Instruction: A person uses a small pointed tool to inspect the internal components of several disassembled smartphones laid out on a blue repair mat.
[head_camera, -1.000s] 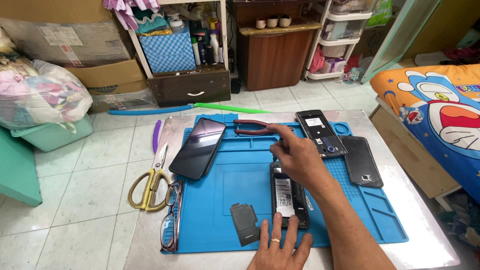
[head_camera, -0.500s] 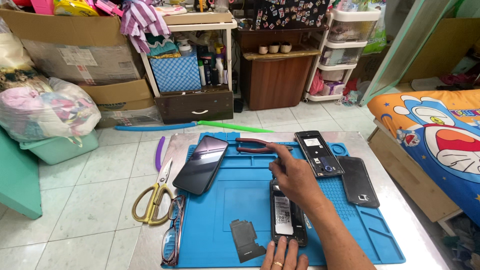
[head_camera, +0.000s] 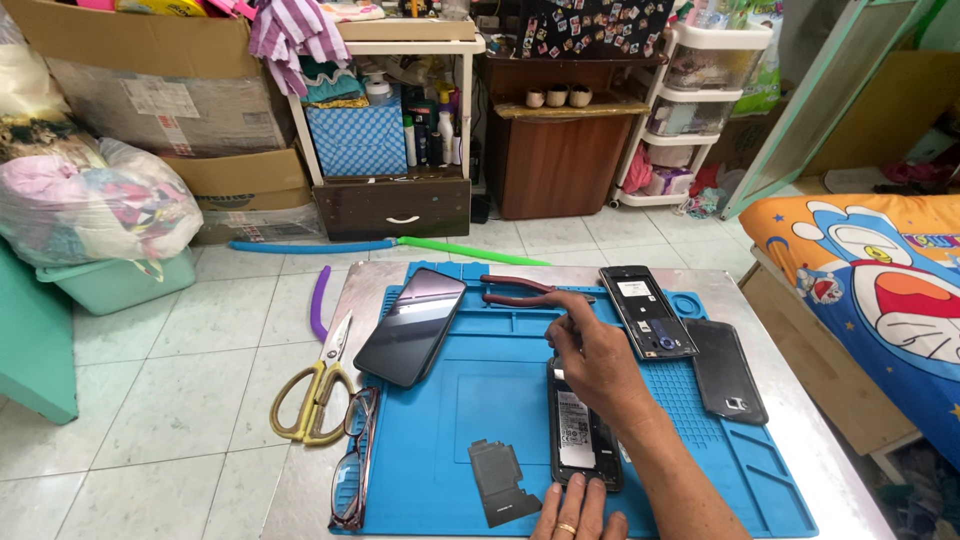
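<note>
The right hand (head_camera: 595, 360) hovers over the top end of the opened phone (head_camera: 582, 440) on the blue repair mat (head_camera: 450, 400), fingers curled together, pinching nothing that I can see. The left hand (head_camera: 578, 512) presses the phone's bottom edge. Red-handled pliers (head_camera: 520, 291) lie just beyond.

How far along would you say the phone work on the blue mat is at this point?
Done: the opened phone lies with its inside exposed, a dark cover and a grey plate set aside. In hand: the left hand steadies its near end while the right hand hovers over its top. Left: the pliers and scissors lie untouched.
</note>
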